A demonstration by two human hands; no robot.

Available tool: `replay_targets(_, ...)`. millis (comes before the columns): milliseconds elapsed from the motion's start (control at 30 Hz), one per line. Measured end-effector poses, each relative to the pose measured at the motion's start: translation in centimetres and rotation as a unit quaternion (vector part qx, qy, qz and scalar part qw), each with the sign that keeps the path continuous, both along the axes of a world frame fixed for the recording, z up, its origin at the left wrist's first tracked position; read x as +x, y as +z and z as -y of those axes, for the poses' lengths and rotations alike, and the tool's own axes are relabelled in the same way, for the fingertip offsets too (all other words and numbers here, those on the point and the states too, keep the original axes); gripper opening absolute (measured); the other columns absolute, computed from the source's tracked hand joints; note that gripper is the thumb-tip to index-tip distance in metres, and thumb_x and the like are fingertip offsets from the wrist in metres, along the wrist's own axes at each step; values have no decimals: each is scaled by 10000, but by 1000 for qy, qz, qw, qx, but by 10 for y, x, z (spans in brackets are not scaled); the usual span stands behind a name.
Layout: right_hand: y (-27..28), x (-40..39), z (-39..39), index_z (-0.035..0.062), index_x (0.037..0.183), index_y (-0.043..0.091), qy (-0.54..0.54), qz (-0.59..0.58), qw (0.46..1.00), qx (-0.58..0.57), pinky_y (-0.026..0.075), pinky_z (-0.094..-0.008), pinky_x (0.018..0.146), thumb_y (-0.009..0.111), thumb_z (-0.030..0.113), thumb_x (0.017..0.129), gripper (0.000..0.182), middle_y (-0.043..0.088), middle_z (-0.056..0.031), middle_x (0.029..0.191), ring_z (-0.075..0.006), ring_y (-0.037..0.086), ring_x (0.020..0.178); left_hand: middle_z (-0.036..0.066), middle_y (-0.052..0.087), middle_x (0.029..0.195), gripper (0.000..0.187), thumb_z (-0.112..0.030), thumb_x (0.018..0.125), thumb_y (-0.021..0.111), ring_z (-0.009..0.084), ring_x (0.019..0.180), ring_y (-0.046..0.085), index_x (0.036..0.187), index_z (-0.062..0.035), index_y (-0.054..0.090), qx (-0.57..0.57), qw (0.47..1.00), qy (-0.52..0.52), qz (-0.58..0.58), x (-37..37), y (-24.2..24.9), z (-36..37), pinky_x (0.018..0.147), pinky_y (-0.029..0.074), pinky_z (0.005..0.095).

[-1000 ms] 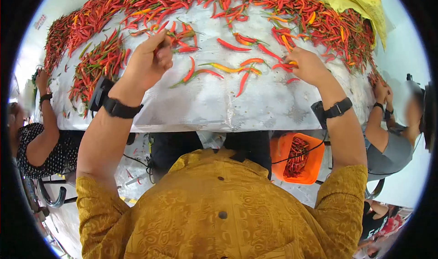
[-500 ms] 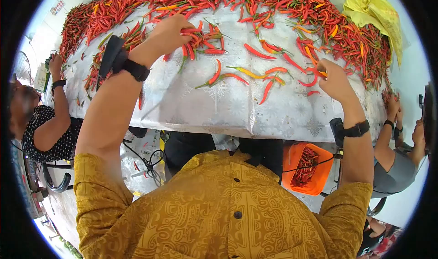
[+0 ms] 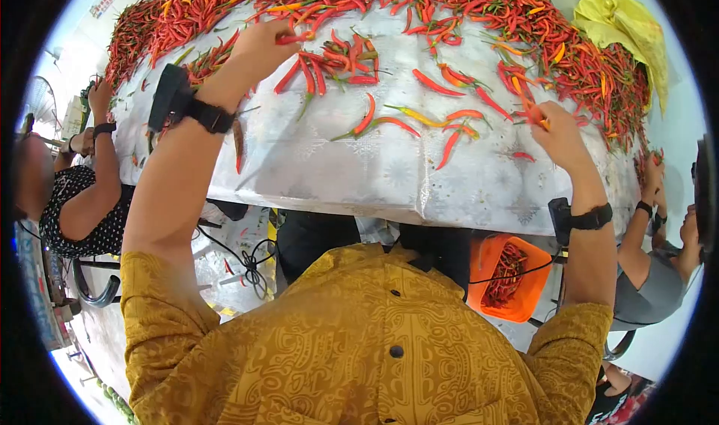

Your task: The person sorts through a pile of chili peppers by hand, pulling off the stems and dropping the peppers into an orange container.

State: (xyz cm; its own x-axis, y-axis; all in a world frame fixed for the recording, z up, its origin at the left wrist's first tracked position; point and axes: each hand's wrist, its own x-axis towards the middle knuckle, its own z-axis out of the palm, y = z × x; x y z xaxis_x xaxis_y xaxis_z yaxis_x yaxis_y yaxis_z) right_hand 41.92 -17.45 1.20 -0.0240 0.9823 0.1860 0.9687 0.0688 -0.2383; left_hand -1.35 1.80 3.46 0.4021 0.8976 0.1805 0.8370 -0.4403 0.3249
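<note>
My left hand [image 3: 260, 49] is closed with a red chili pepper [image 3: 297, 38] between its fingertips, at the left of the white patterned tablecloth [image 3: 329, 178]. Just right of it lies a small heap of red chilies [image 3: 346, 59]. On the right side, my right hand [image 3: 560, 134] has its fingers pinched around a red-orange chili [image 3: 536, 115], partly hidden by the fingers. Between the hands several loose chilies are spread on the cloth, among them a yellow one [image 3: 416, 116] and a red one [image 3: 437, 83].
A long pile of red chilies [image 3: 479, 5] runs along the far side. A yellow sack [image 3: 625, 32] rests at the far right. Below the table edge is an orange bin [image 3: 535, 294] with chilies inside. People sit at left [image 3: 82, 215] and right [image 3: 651, 275].
My left hand has moved up and left, away from the small heap, with a red chili in its fingertips. My right hand stays near the same chilies. The view has shifted slightly.
</note>
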Motion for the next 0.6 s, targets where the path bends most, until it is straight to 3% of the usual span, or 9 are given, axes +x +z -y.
replay_targets(67, 12, -6, 4, 17, 924, 585, -51, -90, 995, -10, 443, -338, 644, 588, 87, 723, 214, 590, -113, 776, -235, 558, 705, 140, 651, 804, 342, -307, 748, 682, 264, 773, 626, 984, -61, 656, -12, 1000, -2, -14, -17, -15, -5, 721, 484, 351)
replay_targets(100, 15, -8, 6, 18, 924, 585, -100, -176, 979, -20, 431, -299, 605, 569, 69, 737, 195, 588, -85, 745, -170, 544, 667, 153, 651, 824, 333, -302, 737, 678, 283, 791, 626, 951, -47, 658, -22, 998, -14, -52, -21, -20, -2, 724, 485, 366)
replay_targets(133, 14, -7, 7, 18, 924, 585, -100, -176, 979, -18, 431, -299, 605, 569, 69, 737, 195, 588, -85, 745, -170, 544, 667, 166, 651, 844, 326, -296, 727, 674, 302, 809, 627, 918, -33, 660, -31, 995, -26, -89, -25, -26, -1, 726, 486, 381)
replay_targets(200, 11, -4, 10, 22, 936, 590, -115, -416, 902, -24, 374, -219, 541, 553, 38, 741, 199, 579, -27, 726, -68, 489, 629, 174, 650, 847, 339, -271, 696, 678, 312, 820, 626, 923, -21, 662, -41, 997, -45, -52, -28, -35, -2, 739, 487, 380)
replay_targets(400, 3, -31, 15, 10, 978, 585, -113, -513, 851, -6, 305, -196, 474, 569, 24, 731, 248, 583, -1, 738, -44, 441, 550, 176, 642, 819, 279, -192, 677, 643, 275, 774, 627, 888, -9, 654, -37, 998, -45, -19, -26, -26, -3, 703, 485, 352)
replay_targets(467, 0, -34, 20, 21, 964, 585, -118, -510, 852, -15, 304, -198, 470, 573, 31, 745, 220, 582, -4, 738, -45, 437, 546, 148, 618, 781, 218, -153, 694, 614, 187, 695, 596, 854, -4, 620, -190, 981, 36, -1, -27, -7, -2, 633, 469, 308)
replay_targets(500, -3, -36, 23, 32, 951, 585, -123, -506, 854, -24, 304, -201, 465, 577, 38, 760, 192, 582, -7, 737, -47, 433, 542, 148, 618, 781, 218, -153, 694, 614, 187, 695, 596, 854, -4, 620, -189, 981, 35, -3, -28, -7, -2, 633, 469, 308)
replay_targets(567, -7, -48, 28, 43, 931, 582, -113, -574, 811, -23, 305, -199, 462, 579, 73, 783, 151, 582, -16, 732, -50, 434, 534, 33, 559, 725, 207, -74, 713, 576, 93, 698, 542, 904, -32, 643, -219, 928, -10, 300, -31, -9, -1, 612, 444, 245)
replay_targets(600, -9, -54, 30, 55, 912, 579, -103, -636, 764, -23, 307, -198, 459, 582, 108, 806, 118, 582, -24, 728, -54, 435, 525, 33, 559, 725, 207, -74, 713, 576, 93, 698, 542, 904, -32, 643, -219, 929, -10, 299, -29, -6, -1, 612, 444, 245)
